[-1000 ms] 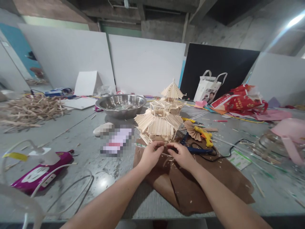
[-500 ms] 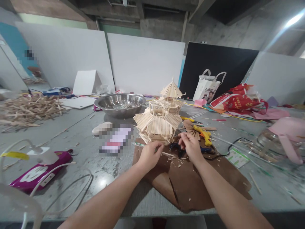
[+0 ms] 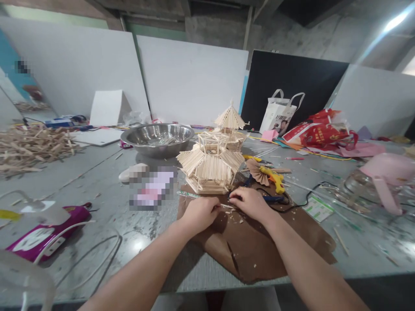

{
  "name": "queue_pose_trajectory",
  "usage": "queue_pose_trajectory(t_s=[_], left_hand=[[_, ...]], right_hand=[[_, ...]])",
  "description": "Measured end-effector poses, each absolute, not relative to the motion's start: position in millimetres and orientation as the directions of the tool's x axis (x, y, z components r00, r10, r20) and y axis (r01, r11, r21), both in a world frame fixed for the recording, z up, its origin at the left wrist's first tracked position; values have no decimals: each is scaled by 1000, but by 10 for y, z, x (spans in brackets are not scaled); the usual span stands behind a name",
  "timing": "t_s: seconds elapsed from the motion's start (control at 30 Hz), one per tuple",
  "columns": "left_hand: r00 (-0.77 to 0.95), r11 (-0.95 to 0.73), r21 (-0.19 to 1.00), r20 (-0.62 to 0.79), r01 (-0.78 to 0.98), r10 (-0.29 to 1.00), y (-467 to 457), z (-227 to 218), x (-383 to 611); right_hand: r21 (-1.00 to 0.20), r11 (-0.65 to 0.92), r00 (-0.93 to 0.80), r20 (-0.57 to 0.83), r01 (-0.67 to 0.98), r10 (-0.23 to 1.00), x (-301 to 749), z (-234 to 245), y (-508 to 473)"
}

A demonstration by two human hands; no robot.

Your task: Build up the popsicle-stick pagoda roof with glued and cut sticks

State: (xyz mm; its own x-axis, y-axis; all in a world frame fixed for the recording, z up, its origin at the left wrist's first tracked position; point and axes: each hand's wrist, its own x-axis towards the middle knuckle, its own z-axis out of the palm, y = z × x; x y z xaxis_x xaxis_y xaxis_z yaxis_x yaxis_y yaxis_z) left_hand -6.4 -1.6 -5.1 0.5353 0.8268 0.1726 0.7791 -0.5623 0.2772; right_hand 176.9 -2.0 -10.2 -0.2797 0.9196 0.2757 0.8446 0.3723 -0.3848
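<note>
A pavilion model made of thin wooden sticks [image 3: 212, 166] stands at the back of a brown sheet [image 3: 256, 246]. Just in front of it, my left hand [image 3: 201, 214] is closed, thumb and fingers together; anything in its pinch is hidden. To its right, my right hand [image 3: 252, 204] has its fingers bent and drawn together above the sheet, and what they grip is too small to make out. Short stick pieces [image 3: 229, 207] lie between the hands. Beside my right hand are a blue-handled tool [image 3: 274, 199] and a yellow glue gun [image 3: 276, 180].
A steel bowl [image 3: 157, 140] stands behind the blurred phone [image 3: 155, 188]. Loose sticks [image 3: 35, 147] are heaped at far left, above a purple power strip [image 3: 48, 233] with cables. On the right are a pink-lidded jug [image 3: 385, 181], a red bag [image 3: 319, 129] and a white bag [image 3: 280, 112].
My right hand has come down and left, closer to my left hand, its fingers now lower over the sheet. The view has shifted slightly, moving the scene left and up.
</note>
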Motion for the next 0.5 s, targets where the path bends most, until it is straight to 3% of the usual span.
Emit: queue_pose_trajectory(t_s=[0.13, 0.27, 0.4, 0.5], left_hand=[[520, -578, 253, 262, 776, 813, 23, -24, -86], [570, -643, 241, 310, 727, 761, 36, -52, -81], [621, -687, 214, 302, 695, 723, 63, -92, -88], [614, -672, 198, 286, 713, 736, 83, -84, -95]], right_hand=[[-182, 391, -365, 160, 902, 917, 1631, -134, -104], [-94, 378, -366, 120, 921, 923, 1612, -125, -120], [-145, 344, -326, 133, 928, 936, 1637, -50, -136], [-337, 304, -263, 163, 891, 951, 1681, -14, -129]])
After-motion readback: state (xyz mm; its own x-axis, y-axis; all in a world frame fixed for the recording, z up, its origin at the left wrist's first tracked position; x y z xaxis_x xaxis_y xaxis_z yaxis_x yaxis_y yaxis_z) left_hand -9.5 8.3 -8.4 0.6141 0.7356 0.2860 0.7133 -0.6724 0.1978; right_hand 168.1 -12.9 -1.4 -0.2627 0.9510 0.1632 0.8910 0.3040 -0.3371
